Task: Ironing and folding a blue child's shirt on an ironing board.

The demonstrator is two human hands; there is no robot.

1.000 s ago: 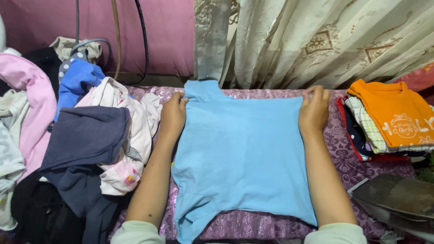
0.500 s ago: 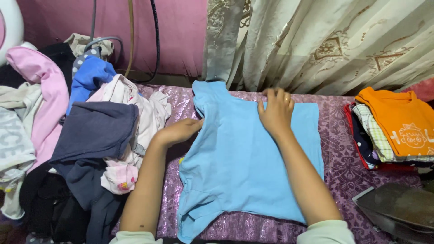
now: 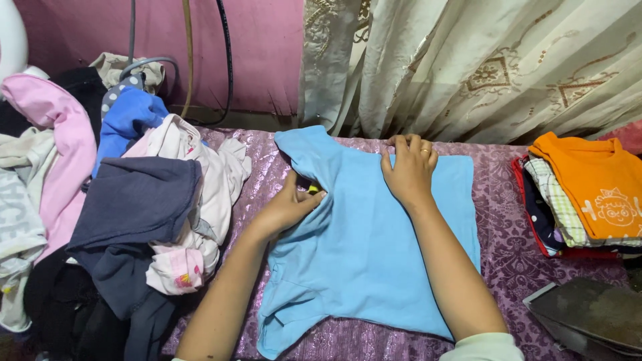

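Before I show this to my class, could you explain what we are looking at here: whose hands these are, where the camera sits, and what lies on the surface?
The single picture comes from a camera worn on a person's head, looking down at their own two bare hands. A light blue shirt lies on a purple patterned cloth. The left hand grips the shirt's left edge, lifting a fold; the right hand presses flat near the top. A heap of unfolded clothes sits to the left, a folded stack topped by an orange shirt to the right. A cream curtain hangs behind.
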